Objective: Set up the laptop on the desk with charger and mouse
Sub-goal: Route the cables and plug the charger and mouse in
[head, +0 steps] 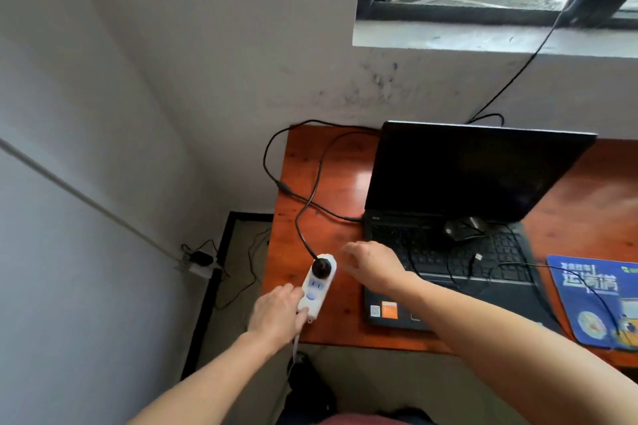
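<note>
Red-brown wood forms the desk, which is set into a corner of pale grey walls below a window.

The laptop stands open on the desk, near its back edge, with the screen dark. It is a black, rigid unit, judged moderately heavy. The lid hinge is the weak point, so the base should be lifted by both side edges, not by the screen.

The charger cable is thin, black and limp. It is seen entering the laptop's left side, and it loops across the wood to a round black charger plug. The plug is seated in the far end of a white power strip. Plugs should be gripped by the body, not by the cord.

The strip's near end is gripped by the left hand, fingers on top and thumb alongside. The right hand hovers just beside the strip, loosely curled, with nothing held.

The mouse is small, glossy and light. It lies on the keyboard, its USB plug unconnected. A blue mouse pad lies to the right.
</note>
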`<state>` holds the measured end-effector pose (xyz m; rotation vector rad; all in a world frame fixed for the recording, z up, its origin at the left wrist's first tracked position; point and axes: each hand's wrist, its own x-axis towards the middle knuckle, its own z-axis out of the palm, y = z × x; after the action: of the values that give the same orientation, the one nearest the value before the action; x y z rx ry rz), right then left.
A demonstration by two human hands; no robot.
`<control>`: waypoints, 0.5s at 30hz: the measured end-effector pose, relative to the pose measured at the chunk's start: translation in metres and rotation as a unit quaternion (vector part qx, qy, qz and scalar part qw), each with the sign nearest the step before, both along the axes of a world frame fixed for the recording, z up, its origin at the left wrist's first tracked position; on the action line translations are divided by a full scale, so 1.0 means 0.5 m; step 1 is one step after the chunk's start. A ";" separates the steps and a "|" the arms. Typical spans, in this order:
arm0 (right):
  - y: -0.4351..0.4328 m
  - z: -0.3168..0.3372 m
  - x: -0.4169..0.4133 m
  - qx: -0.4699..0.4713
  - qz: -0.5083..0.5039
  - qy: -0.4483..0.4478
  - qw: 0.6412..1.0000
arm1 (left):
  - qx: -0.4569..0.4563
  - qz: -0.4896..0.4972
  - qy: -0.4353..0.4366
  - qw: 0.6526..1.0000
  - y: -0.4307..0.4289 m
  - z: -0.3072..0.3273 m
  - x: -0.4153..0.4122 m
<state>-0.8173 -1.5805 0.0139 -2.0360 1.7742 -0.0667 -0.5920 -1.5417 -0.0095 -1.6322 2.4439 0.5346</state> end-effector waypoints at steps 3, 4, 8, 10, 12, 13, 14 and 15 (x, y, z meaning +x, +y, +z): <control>0.054 0.015 -0.112 -0.022 -0.040 -0.002 0.999 | -0.037 -0.002 0.051 0.998 0.011 0.037 -0.077; 0.077 0.018 -0.155 -0.025 -0.056 -0.003 0.998 | -0.046 -0.004 0.070 0.997 0.018 0.046 -0.114; 0.171 0.034 -0.301 -0.033 -0.119 -0.006 0.992 | -0.035 -0.026 0.091 0.995 0.045 0.063 -0.262; 0.202 0.036 -0.354 -0.034 -0.141 -0.006 0.989 | -0.027 -0.030 0.107 0.993 0.051 0.071 -0.321; 0.263 0.045 -0.439 -0.025 -0.176 0.001 0.984 | -0.035 -0.051 0.115 0.991 0.073 0.082 -0.418; 0.286 0.045 -0.473 -0.022 -0.191 0.003 0.981 | -0.037 -0.058 0.125 0.990 0.080 0.087 -0.454; 0.308 0.044 -0.507 -0.024 -0.208 0.006 0.978 | -0.035 -0.063 0.132 0.989 0.087 0.096 -0.491; 0.327 0.045 -0.539 -0.019 -0.231 0.006 0.973 | -0.040 -0.071 0.140 0.987 0.090 0.103 -0.525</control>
<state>-1.0866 -1.4169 0.0363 -1.6078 2.2336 -0.2280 -0.8547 -1.4965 0.0418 -1.4822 2.7928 0.6935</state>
